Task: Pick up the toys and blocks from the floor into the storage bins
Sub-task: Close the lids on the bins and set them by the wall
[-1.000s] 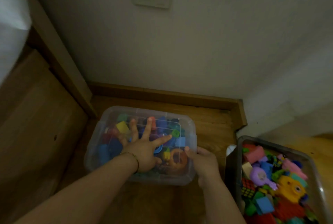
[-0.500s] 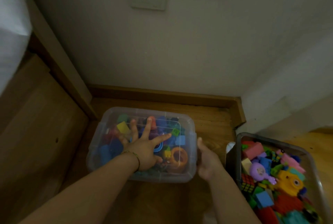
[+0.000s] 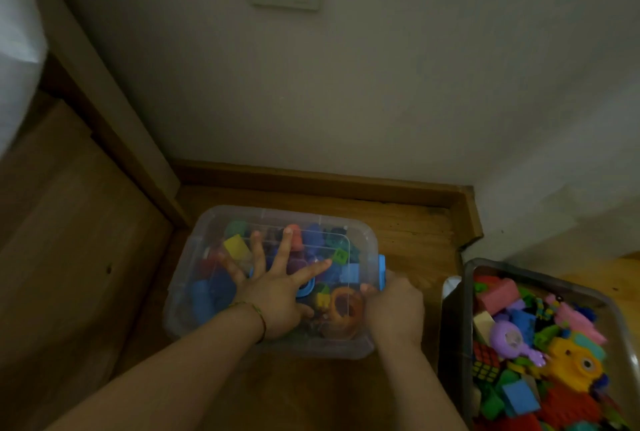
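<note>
Your L hand (image 3: 277, 295), fingers spread flat, presses down on top of the clear bin (image 3: 367, 235). Your R hand (image 3: 394, 306) curls round the bin's right end, just under the blue latch (image 3: 381, 273). The bin sits on the wood floor (image 3: 415, 233) near the wall, long axis left-right, toys (image 3: 237, 247) packed inside. The latch touches the R hand, so R is nearer; L prob. just steadies. The grey bin (image 3: 465, 295), open & full, sits just right of the R wrist.

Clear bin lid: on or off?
On: the left hand lies flat, fingers spread, on the clear lid above the blocks. Whether the blue latch is clipped: cannot tell.
</note>
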